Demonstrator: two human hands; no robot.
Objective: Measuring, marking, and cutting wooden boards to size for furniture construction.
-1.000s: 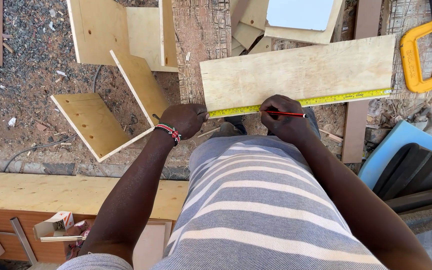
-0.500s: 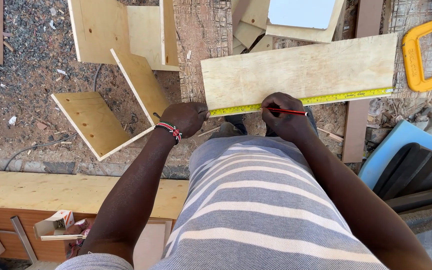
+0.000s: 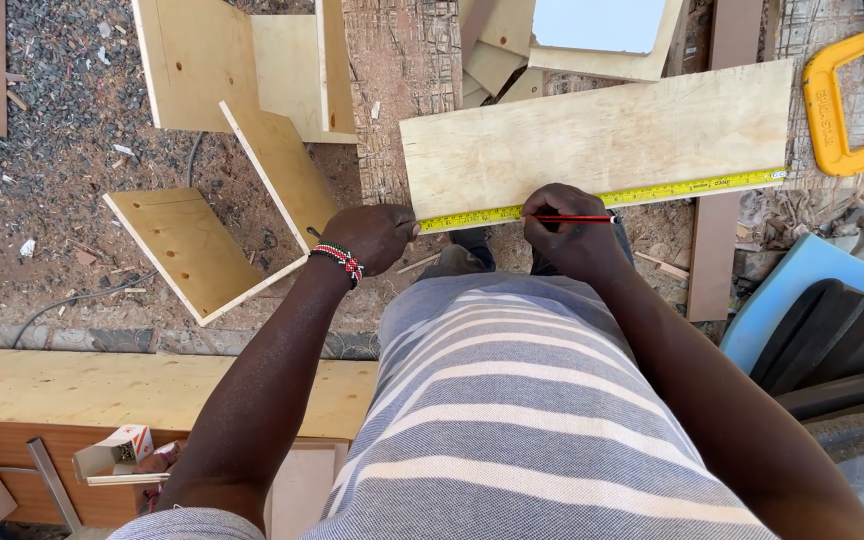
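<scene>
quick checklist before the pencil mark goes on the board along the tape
1. Tape measure lies flat along the near edge of the plywood board: ok.
2. Left hand pins the tape's end at the board's left corner: ok, though the tape end itself is hidden under the hand.
3. Right hand grips the red pencil, which lies against the tape: ok.
4. Pencil tip on the wanted graduation: cannot tell, the marks are too small.
5. Board clamped down: not ok, the yellow clamp lies beside it, unused.
</scene>
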